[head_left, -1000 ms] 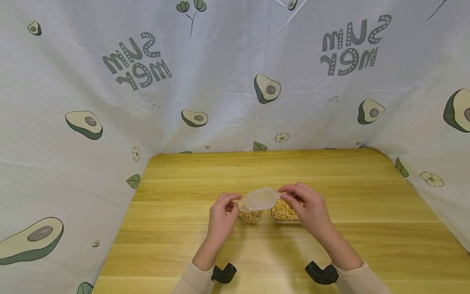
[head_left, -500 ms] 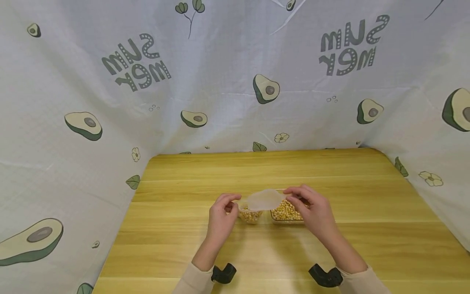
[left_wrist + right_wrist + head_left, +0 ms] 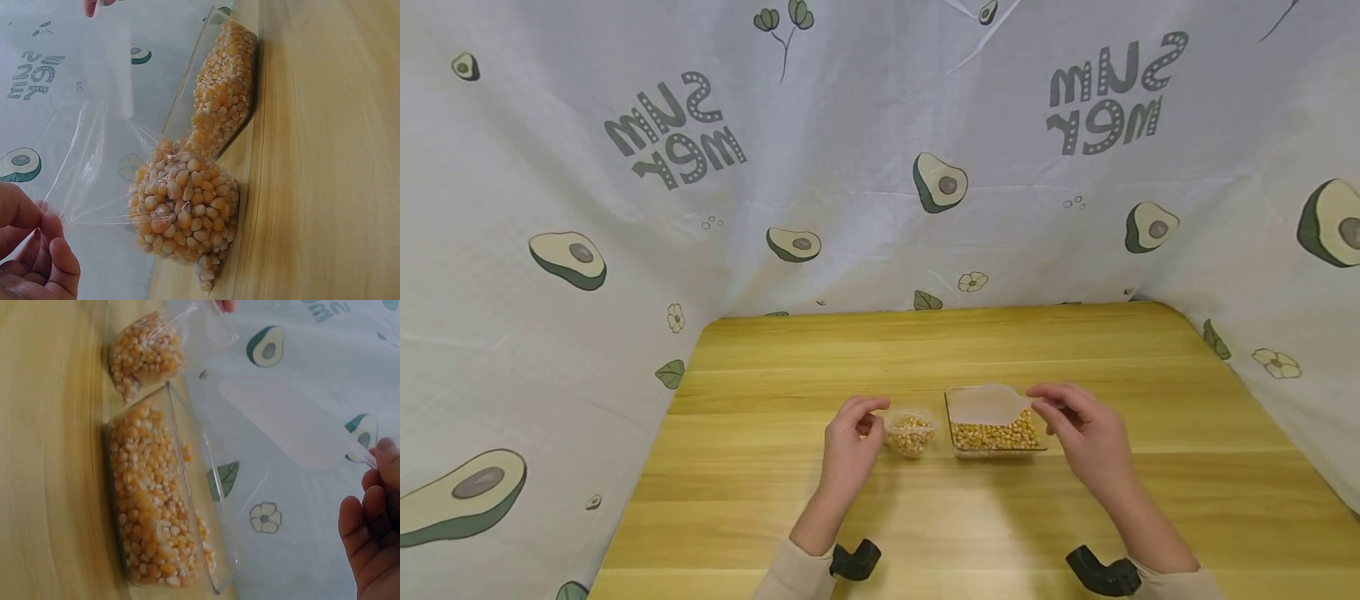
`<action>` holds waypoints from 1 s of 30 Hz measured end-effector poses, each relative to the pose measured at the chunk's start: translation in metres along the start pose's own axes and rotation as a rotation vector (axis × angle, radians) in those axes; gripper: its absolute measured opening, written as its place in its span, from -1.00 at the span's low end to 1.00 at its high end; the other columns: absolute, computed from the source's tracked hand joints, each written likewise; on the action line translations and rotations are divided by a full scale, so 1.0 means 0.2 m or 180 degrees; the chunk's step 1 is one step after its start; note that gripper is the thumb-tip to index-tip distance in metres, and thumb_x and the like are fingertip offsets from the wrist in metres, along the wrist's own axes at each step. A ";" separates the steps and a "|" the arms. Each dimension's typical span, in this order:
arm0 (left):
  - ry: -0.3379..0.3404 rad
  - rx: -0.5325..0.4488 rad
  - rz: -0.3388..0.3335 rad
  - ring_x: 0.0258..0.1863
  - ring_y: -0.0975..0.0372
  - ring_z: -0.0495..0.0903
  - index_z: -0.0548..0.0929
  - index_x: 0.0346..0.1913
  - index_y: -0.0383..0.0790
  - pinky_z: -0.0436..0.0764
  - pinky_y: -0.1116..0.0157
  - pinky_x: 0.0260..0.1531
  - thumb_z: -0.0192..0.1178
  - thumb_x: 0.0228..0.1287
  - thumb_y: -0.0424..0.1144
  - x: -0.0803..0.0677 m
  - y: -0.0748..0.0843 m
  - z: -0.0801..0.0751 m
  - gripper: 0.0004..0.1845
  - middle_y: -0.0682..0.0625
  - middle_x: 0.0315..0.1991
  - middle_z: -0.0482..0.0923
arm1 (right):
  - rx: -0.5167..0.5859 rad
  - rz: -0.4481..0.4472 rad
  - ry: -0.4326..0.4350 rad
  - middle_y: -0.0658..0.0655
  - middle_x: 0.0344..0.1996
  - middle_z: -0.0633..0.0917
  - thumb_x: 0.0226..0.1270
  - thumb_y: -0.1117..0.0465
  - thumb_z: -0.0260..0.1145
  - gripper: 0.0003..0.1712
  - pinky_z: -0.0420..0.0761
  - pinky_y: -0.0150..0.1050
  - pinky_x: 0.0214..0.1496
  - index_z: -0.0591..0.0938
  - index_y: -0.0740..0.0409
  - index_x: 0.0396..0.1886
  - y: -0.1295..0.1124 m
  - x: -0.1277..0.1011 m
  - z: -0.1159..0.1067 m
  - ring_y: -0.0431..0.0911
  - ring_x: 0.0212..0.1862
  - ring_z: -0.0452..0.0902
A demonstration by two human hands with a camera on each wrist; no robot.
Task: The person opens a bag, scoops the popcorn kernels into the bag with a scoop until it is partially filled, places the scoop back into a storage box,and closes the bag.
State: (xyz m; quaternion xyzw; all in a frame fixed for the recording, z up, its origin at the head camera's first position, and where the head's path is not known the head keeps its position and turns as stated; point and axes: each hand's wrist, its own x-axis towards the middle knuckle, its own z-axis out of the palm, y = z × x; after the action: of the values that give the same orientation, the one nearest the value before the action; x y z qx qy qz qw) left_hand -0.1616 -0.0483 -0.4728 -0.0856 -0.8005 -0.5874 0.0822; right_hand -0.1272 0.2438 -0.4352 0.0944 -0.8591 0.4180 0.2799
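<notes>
My left hand [image 3: 853, 442] pinches the top edge of a clear plastic bag [image 3: 84, 181] between thumb and fingers. Corn kernels [image 3: 187, 212] fill the bag's lower part, which stands on the table. To its right, a clear rectangular container [image 3: 992, 454] holds many more kernels [image 3: 1000, 435]. My right hand [image 3: 1093, 442] grips the thin handle of a translucent white scoop [image 3: 988, 404], and the scoop's flat blade is above the container. In the right wrist view, no kernels show on the scoop [image 3: 290, 425].
The wooden table [image 3: 790, 500] carries the bag and container near its middle. A white cloth [image 3: 850, 167] printed with avocados hangs around the back and sides. Black curved mounts [image 3: 856, 560] sit at both wrists.
My right hand has moved right with the scoop, from over the bag to over the container. The left hand stays nearly still, holding the bag's edge.
</notes>
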 end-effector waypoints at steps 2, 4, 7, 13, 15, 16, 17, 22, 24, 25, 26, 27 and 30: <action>-0.0011 -0.0002 0.0013 -0.30 0.31 0.55 0.76 -0.05 -0.20 0.58 0.45 -0.31 0.10 0.30 -0.51 0.00 0.00 0.00 -0.70 -0.03 -0.07 0.67 | -0.0045 0.0032 0.0044 -0.04 -0.44 0.62 0.22 0.51 0.37 -0.75 0.43 -0.54 -0.52 0.76 0.16 -0.18 0.02 -0.01 -0.01 -0.28 -0.53 0.46; -0.0013 -0.0009 0.0018 -0.31 0.32 0.55 0.76 -0.05 -0.21 0.58 0.45 -0.31 0.11 0.30 -0.50 0.00 -0.01 0.00 -0.70 -0.04 -0.07 0.67 | -0.0129 0.0077 0.0081 -0.01 -0.47 0.61 0.21 0.50 0.38 -0.77 0.41 -0.54 -0.54 0.76 0.17 -0.19 0.05 -0.02 -0.02 -0.30 -0.54 0.45; 0.0011 -0.0020 0.0024 -0.31 0.32 0.56 0.76 -0.06 -0.21 0.58 0.45 -0.32 0.11 0.29 -0.51 0.00 -0.01 0.00 -0.70 -0.05 -0.08 0.68 | -0.0235 0.0202 0.0109 0.01 -0.51 0.59 0.23 0.47 0.38 -0.80 0.38 -0.52 -0.57 0.75 0.16 -0.21 0.10 -0.05 -0.04 -0.34 -0.55 0.42; 0.0046 -0.0037 -0.0012 -0.30 0.29 0.57 0.77 -0.07 -0.18 0.57 0.46 -0.32 0.11 0.29 -0.52 0.00 -0.01 0.00 -0.69 -0.04 -0.10 0.68 | -0.0373 0.0460 0.0019 0.06 -0.49 0.61 0.31 0.37 0.36 -0.86 0.39 -0.48 -0.59 0.74 0.14 -0.17 0.18 -0.08 -0.05 -0.31 -0.55 0.44; 0.0025 -0.0052 -0.0024 -0.30 0.29 0.56 0.77 -0.07 -0.17 0.57 0.46 -0.31 0.11 0.29 -0.52 0.00 -0.01 0.00 -0.69 -0.03 -0.10 0.68 | -0.0379 0.0555 -0.0007 0.08 -0.50 0.61 0.33 0.36 0.35 -0.87 0.40 -0.47 -0.60 0.74 0.16 -0.17 0.20 -0.09 -0.04 -0.26 -0.56 0.45; 0.0016 -0.0059 -0.0025 -0.29 0.29 0.56 0.77 -0.07 -0.16 0.57 0.46 -0.31 0.11 0.29 -0.52 0.00 -0.01 0.00 -0.68 -0.03 -0.10 0.68 | -0.0381 0.0614 -0.0021 0.09 -0.50 0.61 0.35 0.34 0.34 -0.87 0.40 -0.47 -0.60 0.74 0.16 -0.16 0.21 -0.10 -0.04 -0.25 -0.56 0.46; 0.0009 -0.0062 -0.0031 -0.29 0.29 0.56 0.77 -0.07 -0.16 0.57 0.46 -0.30 0.11 0.29 -0.52 0.00 -0.02 0.00 -0.68 -0.03 -0.10 0.68 | -0.0377 0.0674 -0.0029 0.10 -0.51 0.61 0.35 0.33 0.34 -0.88 0.39 -0.46 -0.61 0.74 0.17 -0.16 0.22 -0.10 -0.04 -0.23 -0.56 0.46; -0.0002 -0.0052 -0.0015 -0.28 0.27 0.57 0.77 -0.06 -0.17 0.57 0.46 -0.30 0.10 0.30 -0.53 0.00 -0.02 0.00 -0.68 -0.04 -0.10 0.68 | -0.0328 0.1000 -0.0094 0.13 -0.51 0.62 0.40 0.26 0.31 -0.85 0.42 -0.43 -0.59 0.74 0.19 -0.13 0.24 -0.11 -0.01 -0.24 -0.56 0.48; -0.0007 -0.0052 -0.0010 -0.28 0.27 0.57 0.76 -0.06 -0.18 0.58 0.45 -0.30 0.10 0.30 -0.52 0.00 -0.02 0.00 -0.68 -0.05 -0.10 0.68 | -0.0324 0.1109 -0.0126 0.14 -0.48 0.64 0.42 0.23 0.30 -0.83 0.44 -0.42 -0.58 0.73 0.20 -0.12 0.25 -0.11 0.00 -0.26 -0.55 0.49; -0.0014 -0.0046 -0.0011 -0.29 0.27 0.56 0.76 -0.06 -0.17 0.58 0.45 -0.30 0.10 0.30 -0.52 0.00 -0.02 0.00 -0.68 -0.06 -0.10 0.68 | -0.0328 0.1154 -0.0144 0.15 -0.46 0.66 0.43 0.22 0.29 -0.82 0.46 -0.42 -0.57 0.73 0.21 -0.12 0.26 -0.11 0.01 -0.26 -0.55 0.49; -0.0023 -0.0050 -0.0004 -0.29 0.27 0.56 0.76 -0.05 -0.18 0.58 0.45 -0.30 0.10 0.30 -0.52 0.00 -0.02 0.00 -0.68 -0.08 -0.09 0.68 | -0.0334 0.1205 -0.0167 0.15 -0.45 0.66 0.44 0.20 0.28 -0.80 0.47 -0.41 -0.56 0.73 0.21 -0.11 0.26 -0.11 0.01 -0.26 -0.55 0.50; -0.0022 -0.0052 0.0003 -0.29 0.28 0.56 0.76 -0.05 -0.18 0.59 0.45 -0.30 0.10 0.30 -0.52 0.00 -0.02 0.00 -0.69 -0.09 -0.09 0.68 | -0.0341 0.1252 -0.0185 0.15 -0.44 0.67 0.45 0.18 0.27 -0.79 0.47 -0.41 -0.55 0.73 0.21 -0.10 0.27 -0.11 0.01 -0.26 -0.54 0.50; -0.0013 -0.0044 0.0003 -0.29 0.30 0.57 0.76 -0.05 -0.19 0.59 0.45 -0.30 0.11 0.30 -0.51 0.00 -0.02 0.00 -0.69 -0.08 -0.09 0.68 | -0.0332 0.1351 -0.0237 0.13 -0.43 0.67 0.47 0.14 0.25 -0.75 0.48 -0.39 -0.53 0.72 0.21 -0.08 0.28 -0.11 0.02 -0.24 -0.53 0.51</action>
State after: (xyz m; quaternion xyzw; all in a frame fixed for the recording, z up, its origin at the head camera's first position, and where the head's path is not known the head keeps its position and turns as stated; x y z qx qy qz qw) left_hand -0.1622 -0.0502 -0.4759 -0.0877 -0.7965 -0.5928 0.0802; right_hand -0.1319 0.2751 -0.4868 -0.0879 -0.8899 0.4187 0.1582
